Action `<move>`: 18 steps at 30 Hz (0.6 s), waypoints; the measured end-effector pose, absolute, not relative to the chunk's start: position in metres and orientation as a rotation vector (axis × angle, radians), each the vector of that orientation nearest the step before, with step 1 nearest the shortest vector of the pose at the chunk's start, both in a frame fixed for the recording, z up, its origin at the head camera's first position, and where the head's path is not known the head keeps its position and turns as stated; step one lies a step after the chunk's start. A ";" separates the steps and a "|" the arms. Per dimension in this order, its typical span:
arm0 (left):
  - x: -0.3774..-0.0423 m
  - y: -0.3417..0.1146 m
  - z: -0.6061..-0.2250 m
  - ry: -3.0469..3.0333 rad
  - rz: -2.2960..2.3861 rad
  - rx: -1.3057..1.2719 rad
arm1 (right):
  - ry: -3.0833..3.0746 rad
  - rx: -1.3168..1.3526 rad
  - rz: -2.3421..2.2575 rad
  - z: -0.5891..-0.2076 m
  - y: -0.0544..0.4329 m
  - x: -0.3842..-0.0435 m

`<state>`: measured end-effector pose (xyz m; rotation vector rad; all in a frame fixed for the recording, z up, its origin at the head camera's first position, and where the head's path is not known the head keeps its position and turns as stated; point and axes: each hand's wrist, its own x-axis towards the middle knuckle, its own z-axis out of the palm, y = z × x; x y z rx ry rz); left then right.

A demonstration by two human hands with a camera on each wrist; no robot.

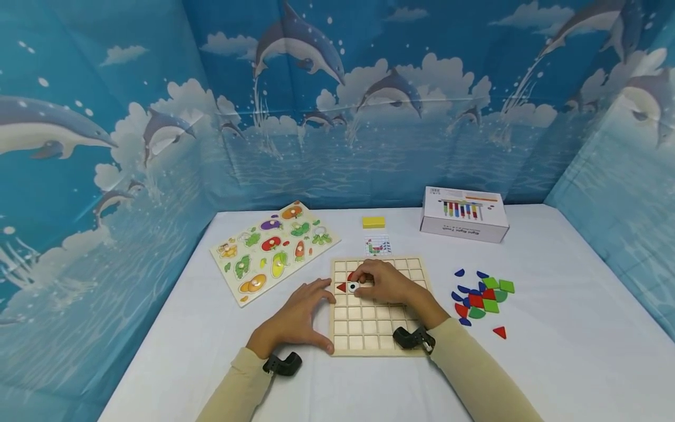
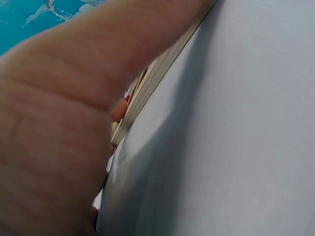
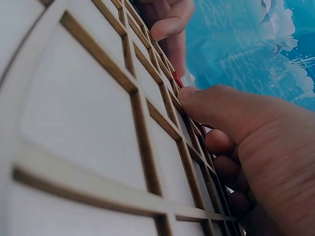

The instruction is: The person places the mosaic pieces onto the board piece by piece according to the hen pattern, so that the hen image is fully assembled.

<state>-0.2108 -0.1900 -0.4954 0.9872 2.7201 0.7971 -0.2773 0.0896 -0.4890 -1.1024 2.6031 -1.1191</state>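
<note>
A square wooden grid board (image 1: 355,327) lies in front of me. My right hand (image 1: 389,283) reaches over its upper left part and pinches a white square tile with a black eye dot (image 1: 352,286) between thumb and index finger. Left of that tile a red triangle (image 1: 341,287) sits in a cell, and a red piece (image 1: 350,275) shows just above, partly behind the fingers. My left hand (image 1: 297,317) is spread along the board's left edge, its thumb at the near corner and its fingertips higher up. In the right wrist view, the thumb (image 3: 211,104) is low over the grid.
Several red, green and blue shape pieces (image 1: 476,300) lie right of the board, with a lone red triangle (image 1: 500,332) nearer. Behind stand a pattern card (image 1: 378,245), a yellow block (image 1: 373,222) and a white box (image 1: 464,227). A vegetable puzzle board (image 1: 263,264) lies at left.
</note>
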 end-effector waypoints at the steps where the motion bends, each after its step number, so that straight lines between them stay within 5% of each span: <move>1: -0.211 -0.190 -0.495 2.719 0.800 0.992 | 2.599 -1.105 -1.125 -0.489 0.090 -0.277; 18: -0.211 -0.191 -0.498 2.725 0.795 0.989 | 2.605 -1.119 -1.135 -0.491 0.090 -0.277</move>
